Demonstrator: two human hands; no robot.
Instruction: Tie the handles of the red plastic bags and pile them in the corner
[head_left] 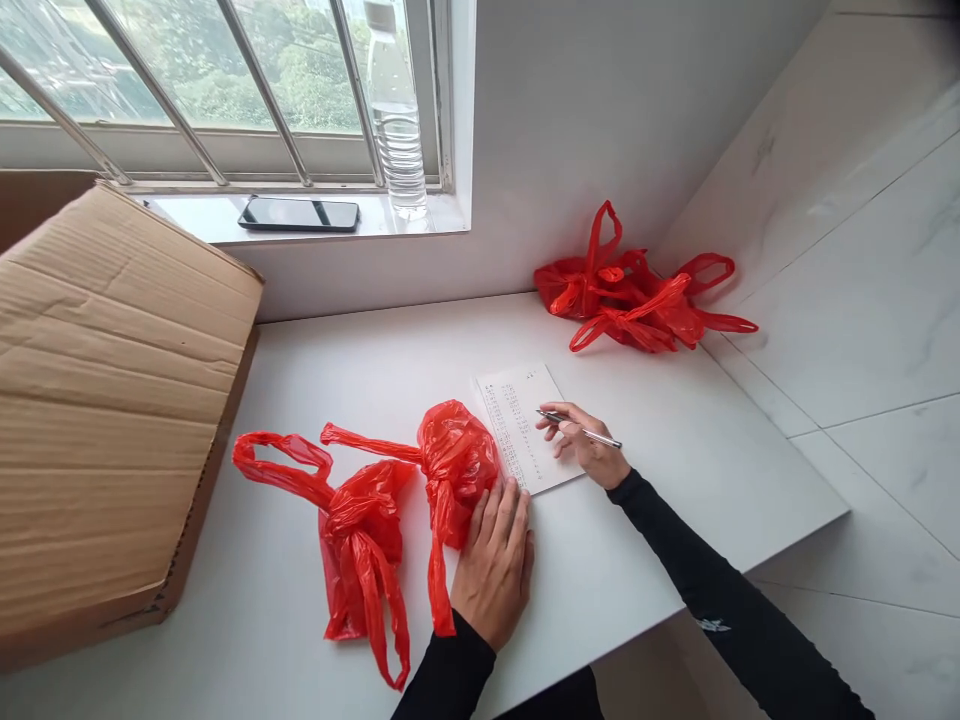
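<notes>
My right hand (583, 442) grips a silver pen (600, 437) over a white sheet of paper (559, 462) that carries columns of small dark marks. Flat on the table beside the paper's lower left corner lies my left hand (496, 560), fingers stretched out and fingertips against a knotted red plastic bag (457, 455). To the left of that is a second knotted red plastic bag (364, 530), its handle loops spread out. What the bags contain is hidden.
Several more tied red bags (645, 300) lie by the wall at the back right. A cardboard box (120, 420) takes up the left side. On the windowsill are a phone (298, 214) and a clear water bottle (397, 130). The white table's (750, 480) edge runs along the right front.
</notes>
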